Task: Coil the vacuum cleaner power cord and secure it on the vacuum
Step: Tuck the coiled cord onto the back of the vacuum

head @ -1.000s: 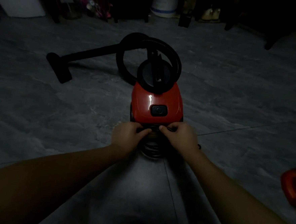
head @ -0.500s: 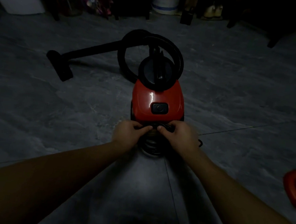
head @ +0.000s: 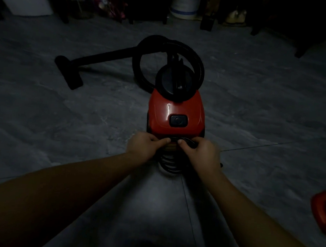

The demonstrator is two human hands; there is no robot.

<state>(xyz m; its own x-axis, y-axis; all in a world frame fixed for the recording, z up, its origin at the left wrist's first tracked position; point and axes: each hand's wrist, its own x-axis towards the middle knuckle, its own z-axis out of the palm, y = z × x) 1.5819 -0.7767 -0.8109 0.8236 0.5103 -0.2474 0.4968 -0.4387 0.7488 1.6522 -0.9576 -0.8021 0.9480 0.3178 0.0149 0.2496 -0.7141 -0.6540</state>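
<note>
2 hands, left hand & right hand, both pinch 1 coiled cord at 1 red vacuum rear.

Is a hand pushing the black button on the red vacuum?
No, the left hand and right hand both hold the cord below the button, at the vacuum's near end.

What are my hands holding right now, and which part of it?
The left hand and right hand both pinch the power cord at the top of its coil, against the red vacuum at its rear edge.
</note>
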